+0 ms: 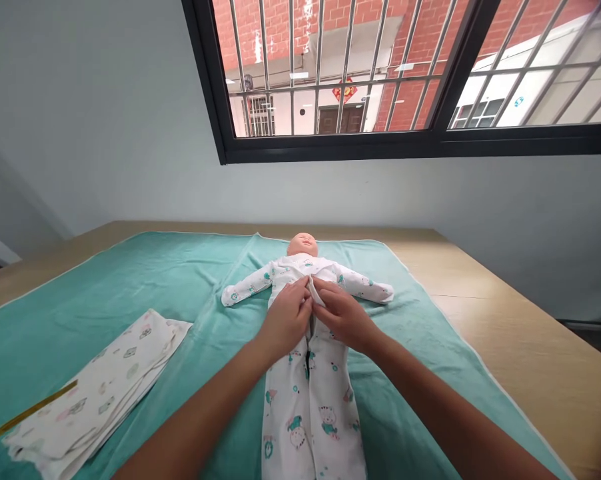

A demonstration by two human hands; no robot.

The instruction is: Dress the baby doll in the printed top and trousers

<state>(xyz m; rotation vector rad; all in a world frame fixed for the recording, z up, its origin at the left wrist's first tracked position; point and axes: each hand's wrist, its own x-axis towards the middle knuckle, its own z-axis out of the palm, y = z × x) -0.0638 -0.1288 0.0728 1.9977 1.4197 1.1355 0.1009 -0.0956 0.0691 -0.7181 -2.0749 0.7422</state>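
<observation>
A baby doll (303,244) lies on its back in a white printed sleepsuit (308,400), arms spread, on a teal blanket (180,280). My left hand (285,317) and my right hand (343,315) meet over the doll's chest. Both pinch the front edges of the sleepsuit at its middle opening, fingers closed on the fabric. My forearms cover part of the suit's waist.
A folded white printed cloth (105,387) lies on the blanket at the left, with a yellow strip (25,413) across its near end. The blanket covers a wooden table (505,333) set against a grey wall under a barred window (380,73).
</observation>
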